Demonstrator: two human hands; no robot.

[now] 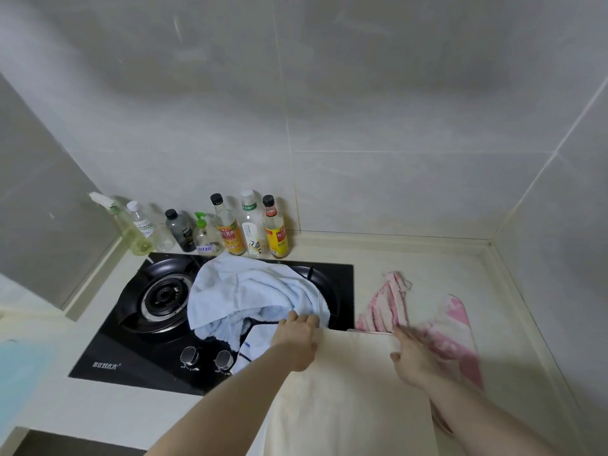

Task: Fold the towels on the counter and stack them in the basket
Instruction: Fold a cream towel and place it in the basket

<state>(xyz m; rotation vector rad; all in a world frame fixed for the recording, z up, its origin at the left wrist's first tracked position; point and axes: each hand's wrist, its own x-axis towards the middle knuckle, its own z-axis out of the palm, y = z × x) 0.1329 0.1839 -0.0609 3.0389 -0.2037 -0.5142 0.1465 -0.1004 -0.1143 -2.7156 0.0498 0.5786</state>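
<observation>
A cream towel [352, 390] lies spread on the counter in front of me. My left hand [297, 337] grips its far left corner and my right hand [414, 360] grips its far right corner. A crumpled light blue towel [250, 291] sits on the black gas stove [138, 350]. A white towel with a dark stripe [253, 347] pokes out beneath the blue one. A pink and white striped towel [444, 327] lies on the counter to the right, partly under the cream towel. No basket is in view.
Several bottles [227, 228] stand in a row against the tiled wall behind the stove, a spray bottle [128, 225] leftmost. The cream counter [427, 258] ends in a corner at the right. A light blue object [16, 373] sits at the left edge.
</observation>
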